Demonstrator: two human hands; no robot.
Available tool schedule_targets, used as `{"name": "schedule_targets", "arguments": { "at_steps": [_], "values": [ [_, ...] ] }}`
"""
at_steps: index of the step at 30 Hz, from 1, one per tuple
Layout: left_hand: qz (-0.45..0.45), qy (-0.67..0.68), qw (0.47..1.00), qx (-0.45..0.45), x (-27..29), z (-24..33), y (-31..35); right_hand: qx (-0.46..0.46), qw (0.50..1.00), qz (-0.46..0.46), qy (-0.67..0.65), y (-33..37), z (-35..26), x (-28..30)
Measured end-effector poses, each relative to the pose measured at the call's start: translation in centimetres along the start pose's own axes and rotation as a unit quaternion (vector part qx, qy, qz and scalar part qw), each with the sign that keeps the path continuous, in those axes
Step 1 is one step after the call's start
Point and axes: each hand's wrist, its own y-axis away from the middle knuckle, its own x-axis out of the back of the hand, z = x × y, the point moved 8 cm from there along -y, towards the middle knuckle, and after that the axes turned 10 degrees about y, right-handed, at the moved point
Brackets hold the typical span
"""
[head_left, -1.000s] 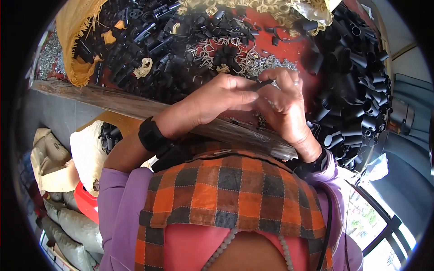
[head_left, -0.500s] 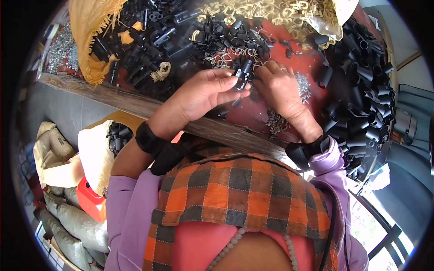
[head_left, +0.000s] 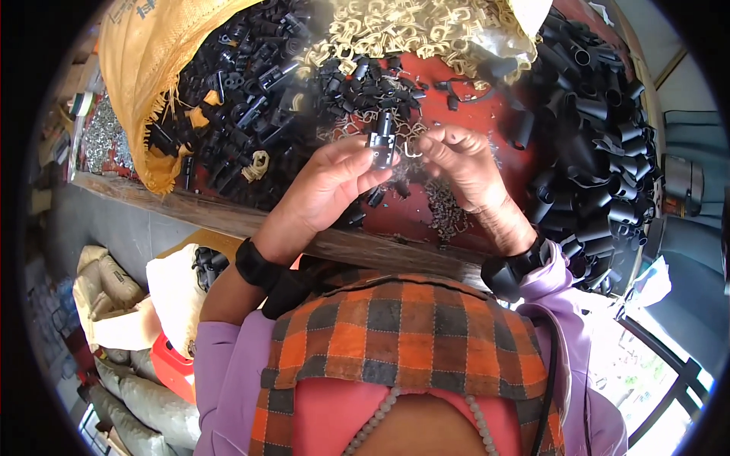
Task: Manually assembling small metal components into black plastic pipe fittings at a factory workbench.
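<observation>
A lilac long-sleeved top [head_left: 234, 365] is flanking an orange, brown and charcoal checked apron [head_left: 403, 327] with pale stitching; pale beads [head_left: 379, 415] are edging a pink garment [head_left: 327, 410]. Black wristbands [head_left: 255, 262] are showing left and right, a black cable [head_left: 553, 365] hanging at right.

No legible text. Yellow woven plastic sack [head_left: 156, 57]: dark printed characters at its upper edge (partial, too skewed to make out). Black cylindrical plastic part [head_left: 382, 143]: small white marks, can't tell if lettering, slots or glare. Nothing else resolves as print.

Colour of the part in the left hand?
The cylindrical part is mostly black; head view shows best.
</observation>
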Motion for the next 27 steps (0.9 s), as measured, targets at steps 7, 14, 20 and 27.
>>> {"name": "schedule_targets", "arguments": {
  "at_steps": [7,14,20,27],
  "values": [
    [-0.03,0.004,0.999,-0.028,-1.8,-0.2,-0.1,0.001,1.0,-0.011,-0.001,0.9,-0.4,-0.7],
    [-0.045,-0.012,0.998,-0.046,-2.1,-0.1,-0.1,0.028,0.999,-0.025,0.024,1.1,-0.8,-1.2],
    [-0.047,-0.017,0.998,-0.045,-2.3,-0.1,-0.3,0.005,0.999,-0.051,0.009,1.3,-0.4,-1.1],
    [-0.016,0.011,0.999,-0.031,-1.5,-0.7,-0.1,0.043,0.994,-0.076,0.07,2.2,-1.9,-1.9]
  ]
}}
